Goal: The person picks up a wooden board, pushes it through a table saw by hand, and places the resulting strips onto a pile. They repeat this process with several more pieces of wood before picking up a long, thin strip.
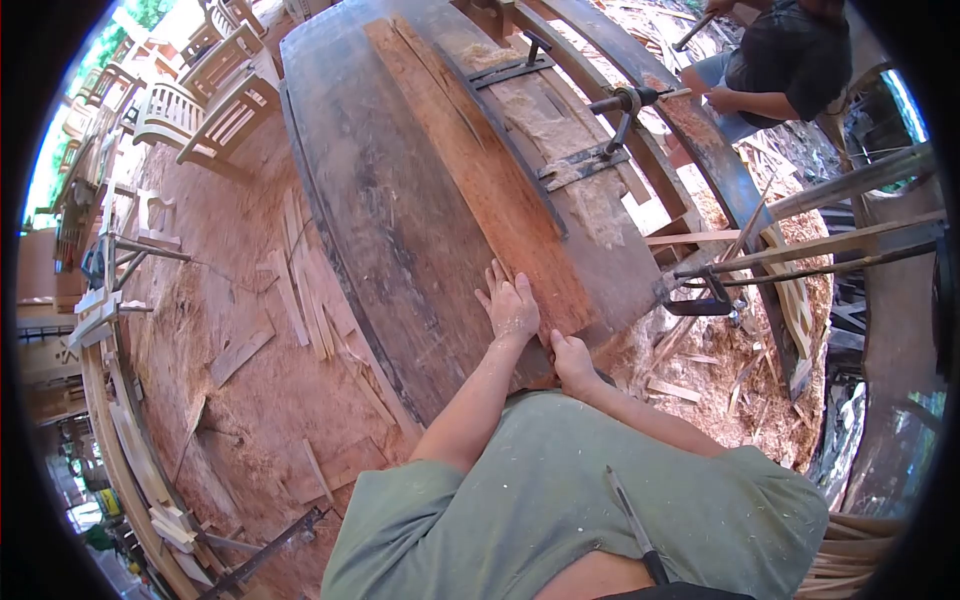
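Note:
A long reddish-brown plank [500, 205] lies lengthwise on a dark, worn wooden workbench [370, 190]. My left hand [512, 308] rests flat with fingers spread at the plank's near left edge. Just to its right, by the plank's near end, my right hand [573, 362] is closed; what its fingers wrap is mostly hidden, though a small dark part shows beside it. A slim pointed tool with a dark handle [650, 560] lies against my green shirt [520, 470].
Metal bar clamps [585, 168] sit on the bench's right part amid shavings. Beyond, a co-worker [775, 75] holds a tool over another beam. Slatted wooden chairs [205, 110] stand at upper left. Wood strips [305, 285] litter the floor; a handsaw [265, 552] lies lower left.

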`<action>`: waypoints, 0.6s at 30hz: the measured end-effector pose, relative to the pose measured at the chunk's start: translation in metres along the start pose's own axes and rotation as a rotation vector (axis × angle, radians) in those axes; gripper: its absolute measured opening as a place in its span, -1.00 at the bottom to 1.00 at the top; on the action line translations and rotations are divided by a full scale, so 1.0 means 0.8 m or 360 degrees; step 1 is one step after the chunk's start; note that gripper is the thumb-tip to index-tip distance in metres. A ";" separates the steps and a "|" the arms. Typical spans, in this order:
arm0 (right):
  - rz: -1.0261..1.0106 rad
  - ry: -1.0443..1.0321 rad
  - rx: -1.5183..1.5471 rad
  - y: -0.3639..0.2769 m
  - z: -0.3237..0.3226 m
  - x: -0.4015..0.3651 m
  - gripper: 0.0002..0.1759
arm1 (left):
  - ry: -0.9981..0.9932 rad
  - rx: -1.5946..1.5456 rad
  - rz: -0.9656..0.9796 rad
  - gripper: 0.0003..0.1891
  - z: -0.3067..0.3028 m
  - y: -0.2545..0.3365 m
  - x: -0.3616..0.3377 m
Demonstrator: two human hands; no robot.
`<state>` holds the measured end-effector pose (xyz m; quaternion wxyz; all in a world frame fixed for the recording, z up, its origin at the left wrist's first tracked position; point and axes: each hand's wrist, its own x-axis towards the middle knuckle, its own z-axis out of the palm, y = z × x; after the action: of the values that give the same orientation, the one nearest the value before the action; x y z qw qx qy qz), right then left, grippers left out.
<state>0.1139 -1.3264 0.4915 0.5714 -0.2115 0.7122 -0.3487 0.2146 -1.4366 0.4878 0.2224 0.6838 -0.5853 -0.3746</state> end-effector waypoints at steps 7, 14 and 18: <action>-0.0046 0.0112 -0.0146 0.000 0.015 0.026 -0.55 | 0.0010 0.0011 -0.0009 -0.29 -0.003 -0.002 0.023; 0.0065 0.0045 -0.0065 -0.033 0.020 0.027 -0.45 | 0.0026 -0.0031 0.0036 -0.29 -0.005 -0.007 0.043; 0.0002 0.0048 -0.0100 -0.034 0.027 0.036 -0.54 | 0.0006 -0.0029 0.0059 -0.29 -0.010 -0.005 0.051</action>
<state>0.1246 -1.3706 0.4901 0.5540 -0.2236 0.7314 -0.3288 0.2245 -1.4758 0.4793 0.2367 0.6715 -0.5941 -0.3744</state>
